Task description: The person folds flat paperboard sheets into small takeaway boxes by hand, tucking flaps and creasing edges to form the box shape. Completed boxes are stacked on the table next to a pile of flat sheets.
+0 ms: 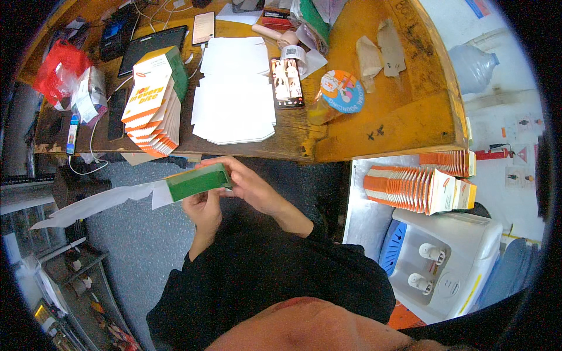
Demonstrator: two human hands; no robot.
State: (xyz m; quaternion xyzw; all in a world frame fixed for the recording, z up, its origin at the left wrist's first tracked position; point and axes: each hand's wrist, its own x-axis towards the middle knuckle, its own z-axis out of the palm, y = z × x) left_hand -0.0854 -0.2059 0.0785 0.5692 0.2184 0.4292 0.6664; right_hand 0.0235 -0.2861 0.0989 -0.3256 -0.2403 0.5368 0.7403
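Both hands hold a small green cardboard carton [198, 183] in front of the table's near edge. My left hand [204, 212] grips it from below, with the thumb against its underside. My right hand [253, 186] closes round its right end, fingers over the top. From the carton's left end a long, pale, crumpled-looking strip of paper or thin card [111, 200] sticks out to the left; how it joins the carton cannot be made out. On the table just beyond lie a fanned stack of orange-and-white printed cartons [153, 108] and a pile of flat white card blanks [234, 96].
The wooden table [404, 120] also bears a lit phone [287, 83], a second phone [204, 28], a round sticker-like disc [342, 91], a laptop [153, 48] and a red plastic bag [60, 71]. Rows of orange-and-white cartons [404, 188] stand at right, beside a white water dispenser [448, 263].
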